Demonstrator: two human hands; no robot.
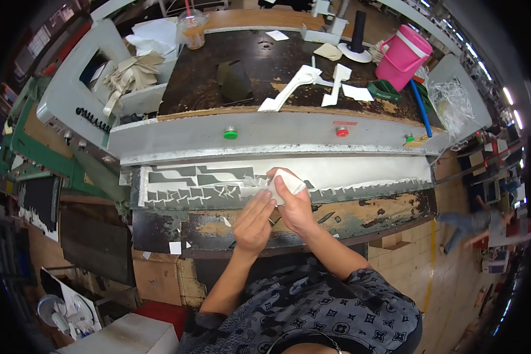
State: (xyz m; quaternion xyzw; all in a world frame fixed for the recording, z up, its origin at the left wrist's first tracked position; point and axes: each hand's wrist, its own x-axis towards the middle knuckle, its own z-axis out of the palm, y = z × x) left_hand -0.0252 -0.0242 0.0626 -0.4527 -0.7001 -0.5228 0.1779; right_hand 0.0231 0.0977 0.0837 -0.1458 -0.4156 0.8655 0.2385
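Observation:
My right hand is closed round a small stack of white cut pieces, its thumb lying over the top. Against the near left side of that stack rests my left hand, fingers stretched out and side by side, gripping nothing that I can see. Both hands are above the front edge of a machine bed. On the bed lies a white sheet with shapes cut out of its left part, and dark green surface shows through the gaps. Jagged white offcuts line its near edge.
Behind the bed, a grey machine beam carries green and red buttons. On the dark top beyond are white angled cut pieces, a pink jug and a drink cup. A person is at the far right.

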